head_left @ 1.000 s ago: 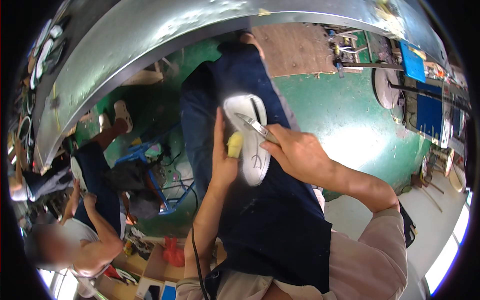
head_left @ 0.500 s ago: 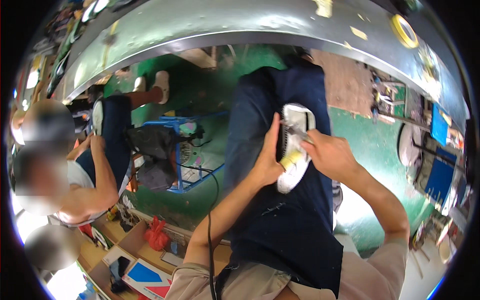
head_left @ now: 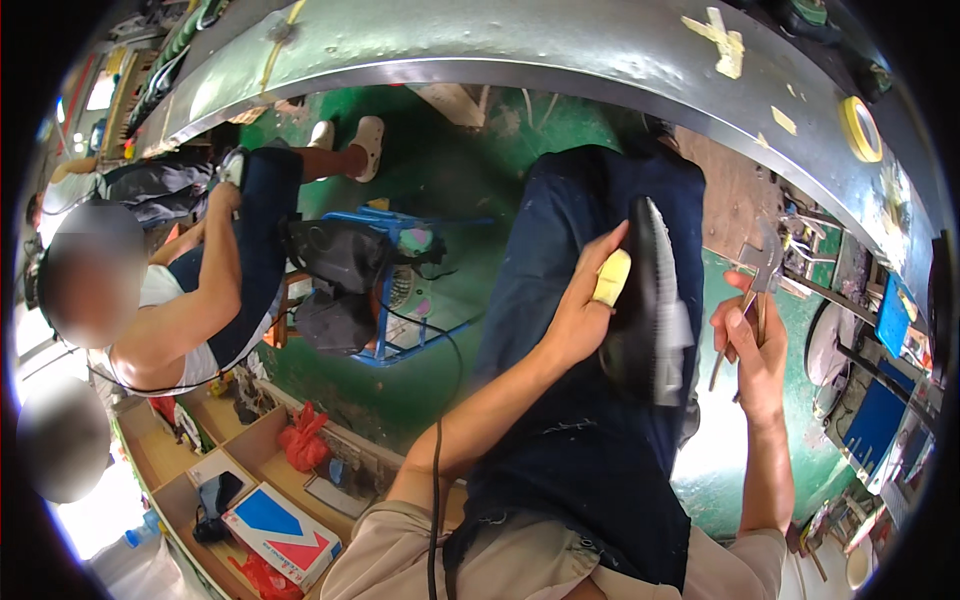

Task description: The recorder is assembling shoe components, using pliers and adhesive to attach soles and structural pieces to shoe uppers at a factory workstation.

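Observation:
A shoe (head_left: pixel 637 320) with a black side and a white, ridged edge stands tilted over the dark blue cloth (head_left: pixel 545 225) on my lap. My left hand (head_left: pixel 580 320) grips it from the left side; the far fingers are hidden behind it. Yellow tape (head_left: pixel 611 278) wraps the thumb of that hand. Off to the right of the shoe, my right hand (head_left: pixel 757 360) holds metal pliers (head_left: pixel 764 262), jaws pointing away from me and handles between the fingers. The pliers and the shoe are apart. Motion blurs the shoe's lower part.
A metal bench (head_left: pixel 480 75) runs across the far side, with a tape roll (head_left: pixel 861 129) on it. At left, a blue-framed stool (head_left: pixel 385 352) carries a black bag (head_left: pixel 340 255). Beyond it sits another person (head_left: pixel 200 290). A wooden compartment box (head_left: pixel 250 440) lies lower left. A black cable (head_left: pixel 437 480) crosses my left arm.
My left hand has turned the shoe from its white underside to its black side and shifted it right. The right hand with the pliers has drawn away from the shoe, to the right.

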The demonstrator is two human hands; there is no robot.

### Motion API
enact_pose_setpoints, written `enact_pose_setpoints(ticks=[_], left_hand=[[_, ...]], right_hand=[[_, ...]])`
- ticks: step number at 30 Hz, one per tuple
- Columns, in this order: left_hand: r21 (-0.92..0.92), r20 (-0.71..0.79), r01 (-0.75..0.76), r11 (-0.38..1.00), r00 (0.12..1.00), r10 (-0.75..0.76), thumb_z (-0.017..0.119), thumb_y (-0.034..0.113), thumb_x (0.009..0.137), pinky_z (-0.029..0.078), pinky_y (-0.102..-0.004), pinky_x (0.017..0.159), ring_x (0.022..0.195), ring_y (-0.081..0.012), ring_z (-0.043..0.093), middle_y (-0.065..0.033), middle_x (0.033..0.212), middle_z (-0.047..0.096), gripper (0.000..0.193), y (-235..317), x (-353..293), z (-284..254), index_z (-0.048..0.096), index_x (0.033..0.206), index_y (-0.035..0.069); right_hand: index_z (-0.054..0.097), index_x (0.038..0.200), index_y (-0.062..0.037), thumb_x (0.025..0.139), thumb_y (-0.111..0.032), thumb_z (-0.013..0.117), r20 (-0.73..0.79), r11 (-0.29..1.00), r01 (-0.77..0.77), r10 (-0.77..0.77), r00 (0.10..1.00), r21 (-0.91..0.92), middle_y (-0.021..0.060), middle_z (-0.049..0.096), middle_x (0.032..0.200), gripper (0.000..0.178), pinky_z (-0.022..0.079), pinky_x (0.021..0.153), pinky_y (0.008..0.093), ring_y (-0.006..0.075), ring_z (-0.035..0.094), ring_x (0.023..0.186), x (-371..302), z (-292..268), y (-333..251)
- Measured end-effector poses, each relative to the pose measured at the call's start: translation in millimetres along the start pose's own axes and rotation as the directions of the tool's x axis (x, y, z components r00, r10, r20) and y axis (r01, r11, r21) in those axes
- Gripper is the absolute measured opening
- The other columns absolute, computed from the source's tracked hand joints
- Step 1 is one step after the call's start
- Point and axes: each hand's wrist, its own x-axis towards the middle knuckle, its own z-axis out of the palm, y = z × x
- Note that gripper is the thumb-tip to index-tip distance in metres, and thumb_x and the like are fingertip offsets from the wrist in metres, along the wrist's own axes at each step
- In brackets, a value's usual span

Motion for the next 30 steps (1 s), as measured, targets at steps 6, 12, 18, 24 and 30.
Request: enact_pose_setpoints(ticks=[6, 12, 18, 24, 30], left_hand=[[-0.724, 0.086, 0.357, 0.591, 0.896, -0.436, 0.038, 0.049, 0.119, 0.041, -0.0411, 0.126, 0.148, -0.0249, 0.054, -0.0111, 0.166, 0.051, 0.064, -33, -9, 2, 0.034, 0.172, 0.013], [-0.526, 0.123, 0.28, 0.803, 0.959, -0.254, 0.035, 0.038, 0.121, 0.031, -0.0384, 0.132, 0.16, -0.0237, 0.038, -0.0086, 0.177, 0.035, 0.061, -28, -17, 5, 0.024, 0.175, 0.011], [-0.472, 0.116, 0.238, 0.849, 0.971, -0.208, 0.035, 0.024, 0.122, 0.027, -0.0361, 0.132, 0.161, -0.0219, 0.036, -0.0105, 0.178, 0.032, 0.058, -24, -17, 9, 0.022, 0.176, 0.011], [-0.326, 0.133, 0.122, 0.938, 0.988, -0.082, 0.039, 0.018, 0.119, 0.039, -0.0394, 0.126, 0.15, -0.0266, 0.05, -0.0167, 0.169, 0.044, 0.062, -18, -29, 19, 0.017, 0.177, 0.011], [-0.464, 0.118, 0.156, 0.872, 0.987, -0.113, 0.038, 0.019, 0.12, 0.037, -0.0414, 0.128, 0.156, -0.0286, 0.045, -0.0165, 0.173, 0.039, 0.059, -30, -29, 14, 0.021, 0.176, 0.009]], right_hand=[[0.062, 0.115, -0.0035, 0.109, -0.029, 0.066, 0.187, 0.727, 0.382, -0.339, 0.922, -0.57, 0.0131, 0.075, 0.086, 0.027, 0.058, 0.064, 0.0448, 0.0326, 0.074, 0.072, 11, 44, 78], [0.057, 0.103, -0.0045, 0.112, -0.035, 0.059, 0.539, 0.9, -0.029, 0.286, 0.792, -0.436, 0.0153, 0.075, 0.093, 0.032, 0.057, 0.075, 0.0481, 0.0377, 0.074, 0.084, 16, 15, 18], [0.055, 0.106, -0.0008, 0.115, -0.036, 0.056, 0.429, 0.762, 0.351, -0.107, 0.897, -0.544, 0.0181, 0.074, 0.099, 0.036, 0.057, 0.07, 0.0448, 0.0291, 0.075, 0.079, -5, 32, 41], [0.055, 0.11, -0.0019, 0.112, -0.025, 0.06, 0.306, 0.86, 0.354, -0.248, 0.919, -0.366, 0.0206, 0.071, 0.083, 0.024, 0.056, 0.07, 0.0513, 0.0432, 0.072, 0.078, 24, 25, -6], [0.056, 0.114, -0.0018, 0.111, -0.021, 0.059, 0.571, 0.847, 0.179, 0.168, 0.803, -0.501, 0.0253, 0.071, 0.089, 0.019, 0.052, 0.074, 0.0569, 0.0501, 0.07, 0.089, 10, -5, 5]])
